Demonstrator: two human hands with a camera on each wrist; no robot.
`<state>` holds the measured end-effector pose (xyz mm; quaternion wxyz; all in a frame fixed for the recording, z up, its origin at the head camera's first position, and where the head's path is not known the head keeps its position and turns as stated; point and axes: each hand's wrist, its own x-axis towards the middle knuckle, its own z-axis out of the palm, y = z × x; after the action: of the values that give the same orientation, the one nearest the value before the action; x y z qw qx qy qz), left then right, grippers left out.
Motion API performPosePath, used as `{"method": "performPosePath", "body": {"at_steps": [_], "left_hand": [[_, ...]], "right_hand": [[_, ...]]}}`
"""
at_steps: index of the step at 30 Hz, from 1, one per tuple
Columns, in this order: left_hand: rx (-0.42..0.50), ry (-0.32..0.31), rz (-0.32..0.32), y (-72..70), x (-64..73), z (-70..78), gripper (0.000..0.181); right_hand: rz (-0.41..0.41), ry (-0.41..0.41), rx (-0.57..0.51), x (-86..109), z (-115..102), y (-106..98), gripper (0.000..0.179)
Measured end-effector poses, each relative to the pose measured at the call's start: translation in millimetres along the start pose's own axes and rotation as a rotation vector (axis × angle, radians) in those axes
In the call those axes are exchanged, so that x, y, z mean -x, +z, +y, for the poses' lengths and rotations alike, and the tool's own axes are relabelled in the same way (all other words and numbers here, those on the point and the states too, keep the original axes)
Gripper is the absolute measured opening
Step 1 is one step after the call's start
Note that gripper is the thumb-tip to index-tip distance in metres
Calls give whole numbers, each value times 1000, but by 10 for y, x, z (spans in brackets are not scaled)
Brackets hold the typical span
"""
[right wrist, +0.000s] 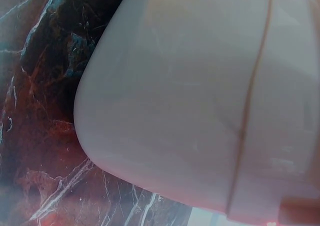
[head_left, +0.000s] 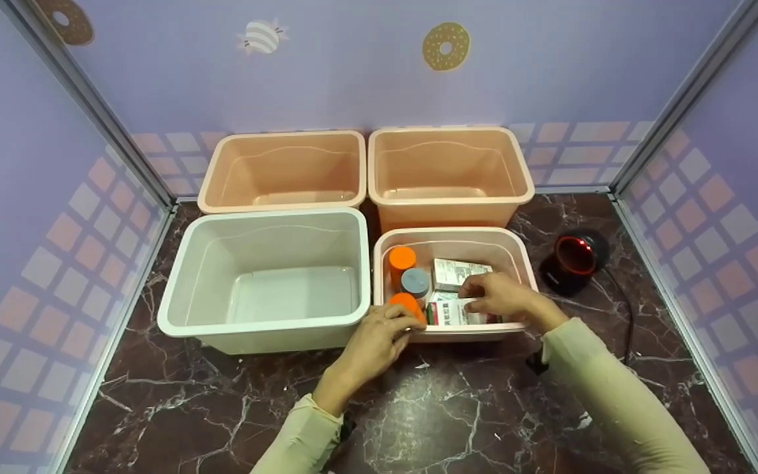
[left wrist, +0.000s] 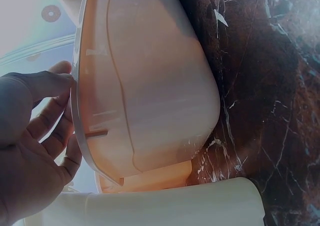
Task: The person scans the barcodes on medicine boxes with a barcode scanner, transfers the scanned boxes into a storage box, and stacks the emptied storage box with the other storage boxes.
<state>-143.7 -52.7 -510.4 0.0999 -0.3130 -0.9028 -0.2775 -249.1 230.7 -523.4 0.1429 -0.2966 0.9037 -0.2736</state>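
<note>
My right hand (head_left: 496,295) reaches into the small pink bin (head_left: 484,237) from the right. Its bent fingers and thumb pinch the edge of a white medicine box (head_left: 448,313) with printed lettering; the fingertips are partly hidden. Another white medicine box (head_left: 448,273) lies just behind. My left hand (head_left: 382,336) rests at the bin's front left corner, loosely bent fingers over the rim (left wrist: 76,100). Close by its fingers stands a bottle with an orange cap (head_left: 405,303). Behind that are a grey-capped bottle (head_left: 415,282) and an orange bottle (head_left: 402,258). The right wrist view shows only the bin's outer wall (right wrist: 175,95).
A larger pale green bin (head_left: 267,220) stands directly left of the pink one. Two orange-pink bins (head_left: 287,138) (head_left: 448,201) line the back wall. At right sits a black device with red lights (head_left: 573,257), its cable (head_left: 629,322) running forward over the dark marbled tabletop (head_left: 445,421).
</note>
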Motion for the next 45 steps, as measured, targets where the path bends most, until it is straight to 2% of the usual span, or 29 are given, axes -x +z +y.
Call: {"method": "performPosePath", "body": {"at_steps": [6,14,31,38,45], "left_hand": [[8,4,10,2,0,-5,23],[6,4,9,2,-4,-9,24],[18,-16,7,10,1,-19,24],[2,-2,18,2,2,-18,22],[13,-17,7,9,12,-13,24]], "right_hand": [[-1,19,-11,-5,-12,-16,27],[-16,36,6,-8,-25,-47,23],[-43,-18,26,7,-38,-96,18],[-3,-24,-24,32,-43,-146,19],[49,-20,-70,94,-56,-191,21]]}}
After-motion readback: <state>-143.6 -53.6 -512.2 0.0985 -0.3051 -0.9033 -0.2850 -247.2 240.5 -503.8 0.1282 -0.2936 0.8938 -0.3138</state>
